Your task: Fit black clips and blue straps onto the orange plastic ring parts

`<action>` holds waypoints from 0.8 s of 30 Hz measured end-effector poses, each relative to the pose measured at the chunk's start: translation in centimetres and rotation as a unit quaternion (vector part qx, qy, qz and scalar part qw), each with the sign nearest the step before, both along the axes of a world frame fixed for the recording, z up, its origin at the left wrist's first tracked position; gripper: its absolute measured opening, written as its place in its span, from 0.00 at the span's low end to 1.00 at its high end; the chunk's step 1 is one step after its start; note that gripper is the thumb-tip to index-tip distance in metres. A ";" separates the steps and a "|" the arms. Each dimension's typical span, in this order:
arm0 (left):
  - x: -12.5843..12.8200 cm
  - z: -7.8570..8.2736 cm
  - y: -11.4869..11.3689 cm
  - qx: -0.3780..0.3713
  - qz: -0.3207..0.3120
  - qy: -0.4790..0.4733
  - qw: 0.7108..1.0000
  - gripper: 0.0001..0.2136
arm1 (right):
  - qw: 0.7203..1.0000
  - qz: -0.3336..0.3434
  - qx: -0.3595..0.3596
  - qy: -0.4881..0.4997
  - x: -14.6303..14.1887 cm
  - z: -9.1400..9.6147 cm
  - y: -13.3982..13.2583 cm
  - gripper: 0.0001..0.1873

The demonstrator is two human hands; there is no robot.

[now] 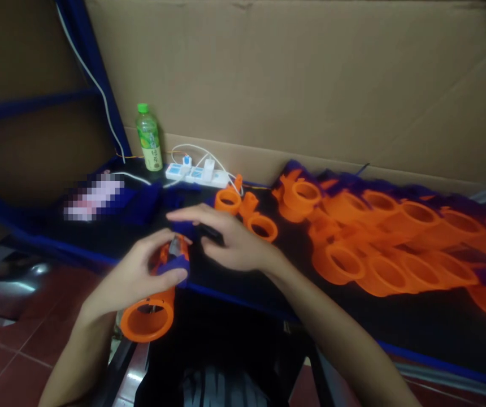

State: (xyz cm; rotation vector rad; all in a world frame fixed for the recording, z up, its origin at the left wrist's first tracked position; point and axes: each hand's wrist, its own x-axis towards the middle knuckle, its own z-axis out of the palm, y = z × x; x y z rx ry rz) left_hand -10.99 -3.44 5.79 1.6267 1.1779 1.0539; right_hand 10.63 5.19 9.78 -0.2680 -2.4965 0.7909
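My left hand (135, 274) is closed around an orange plastic fitting (147, 322), whose round, ring-shaped opening points toward me. A blue piece (179, 265) lies against the fitting under my thumb, and a small greyish patch shows near my fingertips. My right hand (238, 240) hovers just right of the fitting, its index finger stretched out to the left and its thumb apart. Something dark (209, 232) shows between that thumb and the fingers; its kind is unclear. Beyond my right hand, two more orange fittings (263, 227) sit on the black tabletop (285, 282).
Rows of orange fittings (382, 274) with blue parts cover the right of the table. At the back stand a white power strip (198, 174) with plugs and cables and a green-capped drink bottle (150, 138). A cardboard wall (294, 79) closes off the rear. A blurred-out item (92, 198) lies left.
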 end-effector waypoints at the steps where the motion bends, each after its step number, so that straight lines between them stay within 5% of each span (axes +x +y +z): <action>1: 0.0 -0.4 0.0 0.000 -0.012 -0.005 1.000 0.22 | 0.999 0.034 -0.003 -0.002 0.7 0.7 -0.6 0.35; 3: 0.0 -1.3 -0.2 -0.001 -0.016 -0.023 1.000 0.25 | 0.998 0.064 0.002 -0.023 1.6 1.2 -1.8 0.32; 9: 0.1 -3.5 -1.1 -0.076 0.032 -0.055 0.995 0.31 | 1.000 -0.008 0.013 0.015 2.5 -0.9 -2.9 0.19; 14: 1.0 -3.0 -1.3 -0.115 -0.018 -0.094 0.989 0.26 | 0.999 -0.004 0.014 0.048 3.0 -1.8 -2.6 0.18; 24: 0.8 -1.8 -1.2 -0.122 -0.138 -0.070 0.980 0.23 | 0.999 0.012 -0.031 0.035 3.1 -0.5 -3.3 0.16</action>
